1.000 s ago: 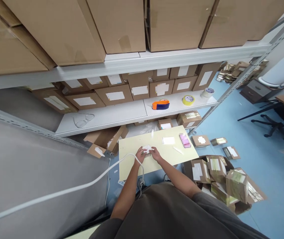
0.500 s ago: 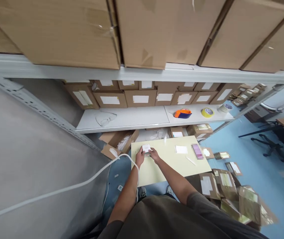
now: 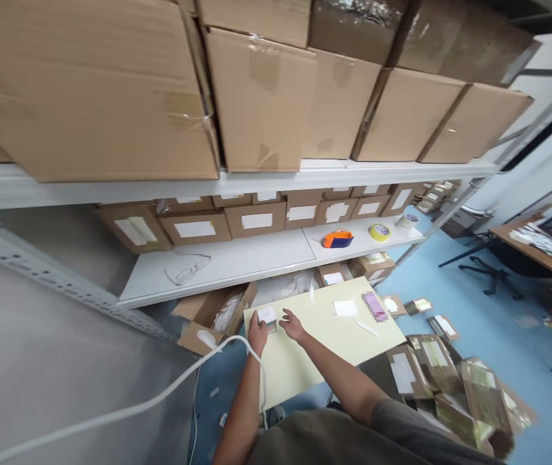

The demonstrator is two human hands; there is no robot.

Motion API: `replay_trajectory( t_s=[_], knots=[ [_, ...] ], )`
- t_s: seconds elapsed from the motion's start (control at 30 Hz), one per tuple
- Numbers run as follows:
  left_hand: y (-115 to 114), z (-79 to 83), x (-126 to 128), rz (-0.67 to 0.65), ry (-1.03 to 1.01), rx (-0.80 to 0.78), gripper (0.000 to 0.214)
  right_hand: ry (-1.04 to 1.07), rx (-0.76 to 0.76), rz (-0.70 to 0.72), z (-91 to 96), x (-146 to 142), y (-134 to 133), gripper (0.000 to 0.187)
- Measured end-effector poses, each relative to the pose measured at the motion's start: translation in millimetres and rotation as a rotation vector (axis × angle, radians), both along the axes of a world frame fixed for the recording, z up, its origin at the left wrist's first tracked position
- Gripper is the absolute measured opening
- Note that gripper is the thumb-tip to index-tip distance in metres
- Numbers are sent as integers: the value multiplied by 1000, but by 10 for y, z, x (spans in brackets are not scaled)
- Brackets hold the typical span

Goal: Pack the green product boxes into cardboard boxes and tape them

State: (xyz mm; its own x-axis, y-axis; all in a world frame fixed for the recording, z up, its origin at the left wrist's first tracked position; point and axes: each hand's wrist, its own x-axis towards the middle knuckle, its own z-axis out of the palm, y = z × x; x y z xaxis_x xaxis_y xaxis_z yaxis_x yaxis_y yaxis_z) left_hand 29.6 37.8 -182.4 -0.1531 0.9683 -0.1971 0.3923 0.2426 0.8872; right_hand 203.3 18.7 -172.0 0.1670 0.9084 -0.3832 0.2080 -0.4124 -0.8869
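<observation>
packet (image 3: 266, 316) at far-left corner of desk (image 3: 299, 368), held by left hand (image 3: 257, 333), fingers closed on it | right hand (image 3: 294, 325) was on it 0.5 s back, now off and just beside, fingers spread | paper (image 3: 345, 308) mid-desk, well apart | carton (image 3: 208, 320) open on floor, left of desk

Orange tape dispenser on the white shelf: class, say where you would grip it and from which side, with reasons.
Probably across the long sides of the orange tape dispenser, coming from the open front of the white shelf: labelled boxes stand behind it and the upper shelf hangs overhead.
</observation>
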Motion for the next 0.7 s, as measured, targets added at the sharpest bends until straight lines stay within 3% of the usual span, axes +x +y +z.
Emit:
replay_trajectory(
  t_s=[0.17, 0.3, 0.37, 0.5, 0.6, 0.7],
  knots=[
    [30, 56, 15, 46, 89, 24, 67, -46, 100, -62, 239, 768, -213, 54],
    [-27, 197, 237, 119, 337, 311, 76, -94, 155, -176, 431, 1496, -334, 48],
    [-39, 337, 530, 58, 384, 460, 75, -122, 178, -225, 503, 1813, -340, 46],
    [-5, 617, 1411, -256, 313, 593, 59, -161, 263, -239, 621, 2344, -199, 50],
    [28, 717, 2038, -386, 272, 587, 52, -229, 392, -192, 759, 2728, 83, 57],
    [3, 748, 2417, -383, 261, 557, 51, -341, 586, -100, 1020, 3111, 553, 61]
  ],
)
